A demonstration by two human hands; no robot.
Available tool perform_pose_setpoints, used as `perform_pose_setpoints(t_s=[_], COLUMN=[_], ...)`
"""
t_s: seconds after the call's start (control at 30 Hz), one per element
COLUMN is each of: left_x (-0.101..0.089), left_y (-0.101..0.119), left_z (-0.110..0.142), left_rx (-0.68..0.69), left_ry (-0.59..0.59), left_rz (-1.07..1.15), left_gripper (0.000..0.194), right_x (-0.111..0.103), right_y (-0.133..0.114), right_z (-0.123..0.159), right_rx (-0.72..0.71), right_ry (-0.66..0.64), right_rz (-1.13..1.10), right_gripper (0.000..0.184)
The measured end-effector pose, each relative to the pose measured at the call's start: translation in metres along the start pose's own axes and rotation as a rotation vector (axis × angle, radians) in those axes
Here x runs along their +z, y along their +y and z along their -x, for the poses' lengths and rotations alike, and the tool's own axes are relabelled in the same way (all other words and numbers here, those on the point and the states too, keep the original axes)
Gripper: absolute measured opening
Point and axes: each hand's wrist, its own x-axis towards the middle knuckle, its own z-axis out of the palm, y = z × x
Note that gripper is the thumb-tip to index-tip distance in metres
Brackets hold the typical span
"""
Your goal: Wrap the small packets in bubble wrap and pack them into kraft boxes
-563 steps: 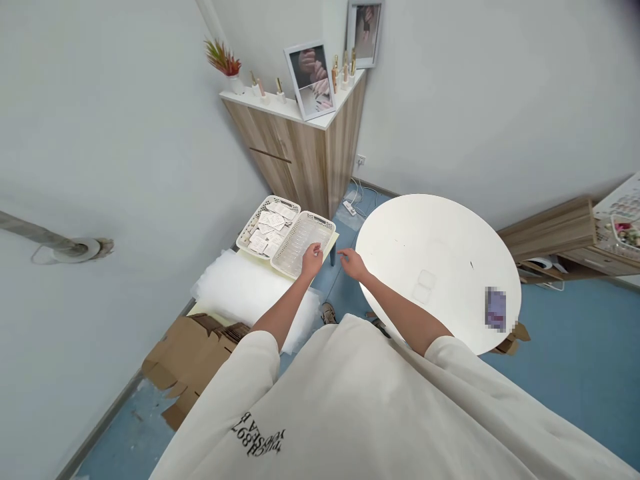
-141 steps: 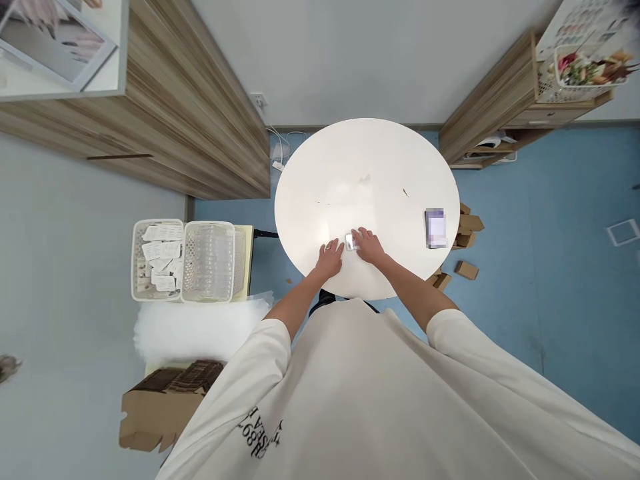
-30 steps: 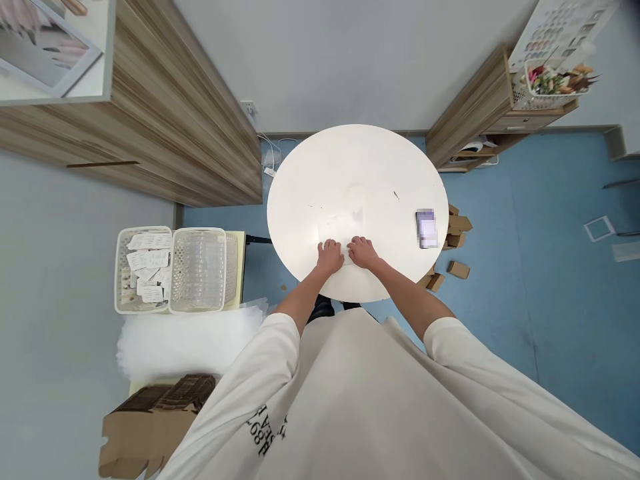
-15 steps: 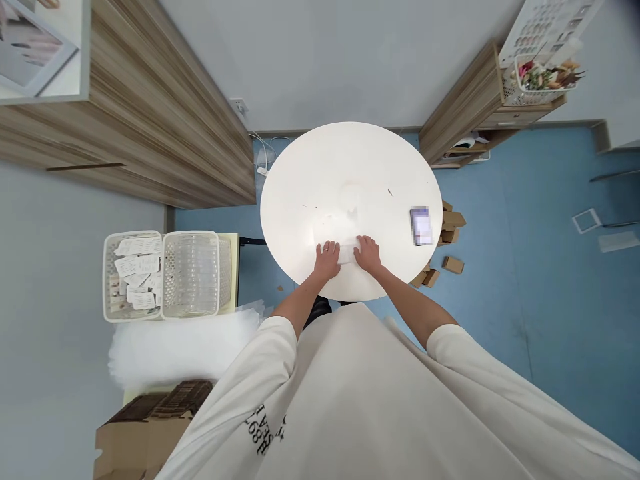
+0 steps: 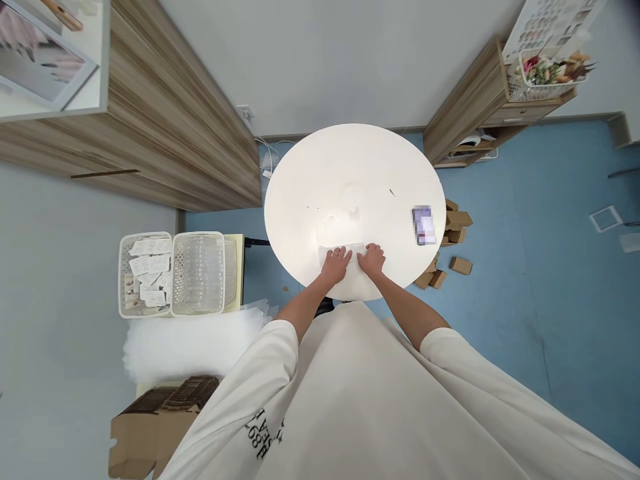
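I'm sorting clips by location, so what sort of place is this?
Likely a small workroom or packing area, though the pictures don't settle which: flat cardboard and a pile of white sheets sit at the left, and small brown boxes lie on the floor.

The round counter [image 5: 320, 167] is smooth and white with a soft gloss, lightly scuffed in places. Beneath the fingers [image 5: 338, 253], the white wrap [image 5: 355, 248] looks like thin, pliable plastic, slightly crinkled. Perforated plastic forms the left basket [image 5: 122, 273] and the right basket [image 5: 179, 283]; the former holds matt paper cards [image 5: 150, 265], the latter glossy clear plastic trays [image 5: 203, 273]. The stacked sheets [image 5: 190, 343] are filmy, translucent plastic. The flattened boxes [image 5: 150, 433] are dull brown cardboard. Smooth wood grain faces the cabinet [image 5: 185, 120]; the shirt [image 5: 360, 400] is matt cloth.
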Motion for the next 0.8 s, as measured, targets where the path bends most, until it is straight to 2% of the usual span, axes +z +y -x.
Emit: perform_pose_setpoints(t_s=[0.13,0.3,0.37,0.53,0.6,0.8], left_x=[0.001,-0.006,-0.01,-0.019,-0.02,-0.017], left_y=[0.006,0.013,0.012,0.0,-0.005,-0.016], left_z=[-0.007,-0.014,-0.012,0.001,0.005,0.007], left_rx=[-0.039,-0.128,-0.142,-0.087,-0.098,-0.165], left_ry=[-0.016,-0.037,-0.034,-0.038,-0.043,-0.039], left_rz=[-0.005,0.081,0.152,0.352,0.417,0.666], left_gripper=[0.069,0.069,0.067,0.063,0.064,0.067], right_x=[0.001,0.0,-0.002,-0.008,-0.01,-0.011], right_y=[-0.005,-0.007,-0.006,-0.006,-0.01,-0.031], right_z=[-0.002,-0.006,-0.006,-0.005,-0.003,0.007], right_rx=[0.026,0.101,0.112,0.149,0.099,-0.167], right_ry=[-0.021,-0.062,-0.096,-0.155,-0.178,-0.28], right_rz=[-0.01,-0.14,-0.245,-0.462,-0.469,-0.365], right_gripper=[0.026,0.011,0.015,0.042,0.045,0.052])
